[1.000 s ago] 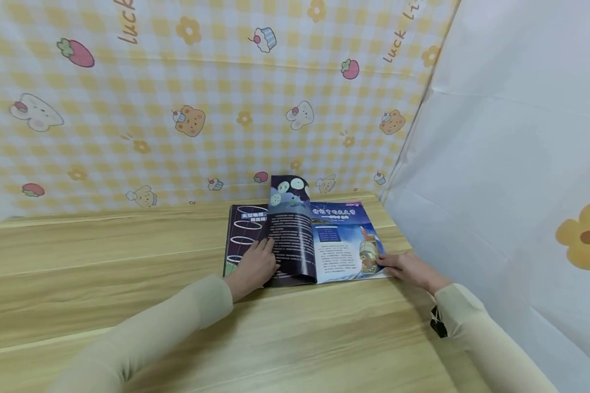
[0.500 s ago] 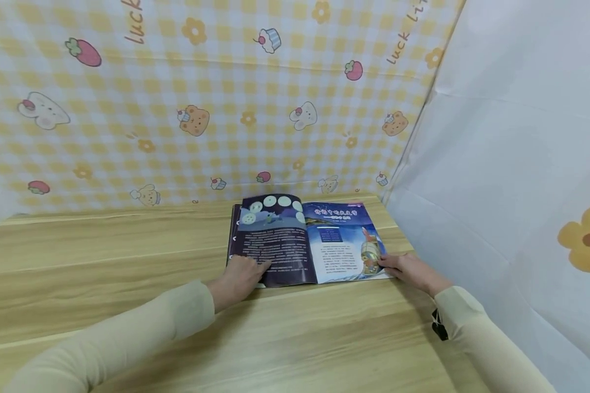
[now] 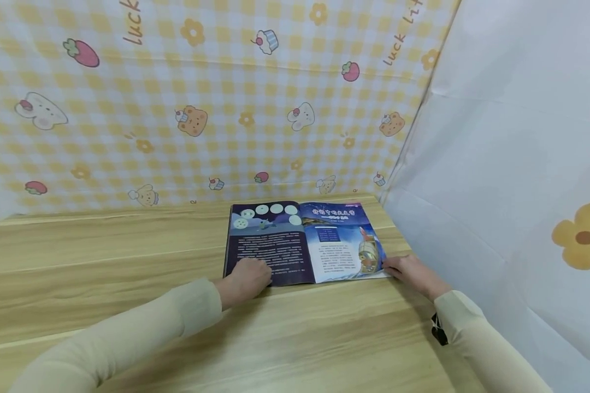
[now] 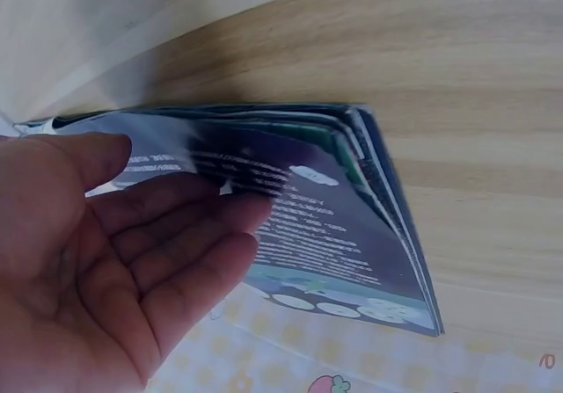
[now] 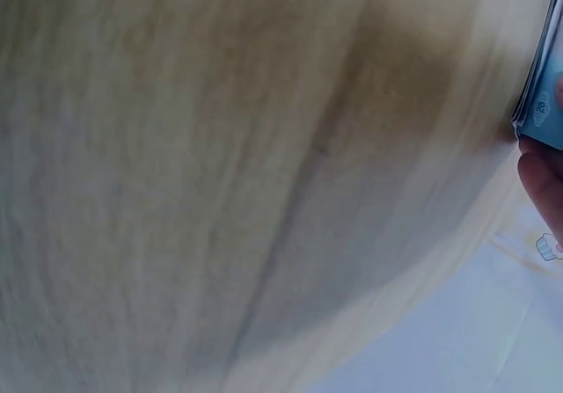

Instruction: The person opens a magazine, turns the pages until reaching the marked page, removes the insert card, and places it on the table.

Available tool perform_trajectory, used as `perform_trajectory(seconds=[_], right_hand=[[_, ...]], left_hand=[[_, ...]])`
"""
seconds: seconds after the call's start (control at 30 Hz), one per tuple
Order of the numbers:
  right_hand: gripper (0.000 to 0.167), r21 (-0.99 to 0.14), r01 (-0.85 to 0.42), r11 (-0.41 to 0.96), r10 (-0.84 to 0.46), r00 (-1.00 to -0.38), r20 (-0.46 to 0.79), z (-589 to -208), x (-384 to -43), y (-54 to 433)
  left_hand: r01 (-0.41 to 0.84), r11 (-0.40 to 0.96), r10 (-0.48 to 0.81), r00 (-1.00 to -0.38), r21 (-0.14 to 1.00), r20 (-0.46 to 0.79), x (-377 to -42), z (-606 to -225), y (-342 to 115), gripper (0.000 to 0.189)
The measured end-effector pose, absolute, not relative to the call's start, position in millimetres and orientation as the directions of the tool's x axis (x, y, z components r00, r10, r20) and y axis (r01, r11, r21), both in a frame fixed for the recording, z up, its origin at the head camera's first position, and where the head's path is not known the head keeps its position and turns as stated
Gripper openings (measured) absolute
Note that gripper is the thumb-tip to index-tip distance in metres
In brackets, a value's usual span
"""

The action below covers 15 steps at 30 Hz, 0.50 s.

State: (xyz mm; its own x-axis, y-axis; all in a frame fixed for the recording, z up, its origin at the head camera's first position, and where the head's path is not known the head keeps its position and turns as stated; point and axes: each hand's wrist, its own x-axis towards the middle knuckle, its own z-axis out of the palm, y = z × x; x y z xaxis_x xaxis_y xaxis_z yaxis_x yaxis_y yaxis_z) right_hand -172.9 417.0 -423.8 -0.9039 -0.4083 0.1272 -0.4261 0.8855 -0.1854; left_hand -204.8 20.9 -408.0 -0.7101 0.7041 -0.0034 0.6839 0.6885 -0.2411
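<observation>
Left hand [image 3: 247,278] lay over the lower left corner of the open magazine [image 3: 302,245], fingers loosely extended and thumb held apart, gripping nothing; whether the fingertips pressed the page could not be told. Right hand [image 3: 413,271] pinched the magazine's lower right corner.

Edges: the magazine lay flat on the bench [image 3: 305,333], its top edge near the checked cloth [image 3: 216,82] along the back. A narrow strip of wood ran between its right side and the white sheet [image 3: 501,136]. Much broader wood surface extended to the left and toward the person. In the left wrist view the stacked page edges were slightly fanned.

Writing: the right page carried a heading in large white Chinese characters, too soft to transcribe with certainty; body text on both pages was too small to read. The right wrist view showed a small number near the page corner, digits uncertain. The cloth bore "luck" at upper left and upper right.

Position: the magazine sat between the hands and slightly beyond them, its spine closer to the left hand.
</observation>
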Motion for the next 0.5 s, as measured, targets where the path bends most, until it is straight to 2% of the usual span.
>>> perform_trajectory(seconds=[0.2,0.37,0.43,0.5], right_hand=[[0.011,-0.191,-0.422,0.886,-0.382,-0.899,0.213,-427,-169,415],[0.008,-0.165,-0.439,0.883,-0.385,-0.88,0.278,-430,-168,415],[0.006,-0.156,-0.443,0.883,-0.386,-0.874,0.295,-431,-168,415],[0.006,-0.148,-0.447,0.882,-0.386,-0.867,0.317,-432,-167,415]], left_hand=[[0.664,0.736,0.662,-0.747,-0.133,-0.067,-212,-400,26,0.028],[0.632,0.773,0.628,-0.775,-0.057,-0.066,-215,-396,40,0.023],[0.64,0.768,0.639,-0.768,-0.03,-0.044,-216,-397,50,0.022],[0.681,0.732,0.68,-0.732,-0.014,-0.024,-215,-398,65,0.022]])
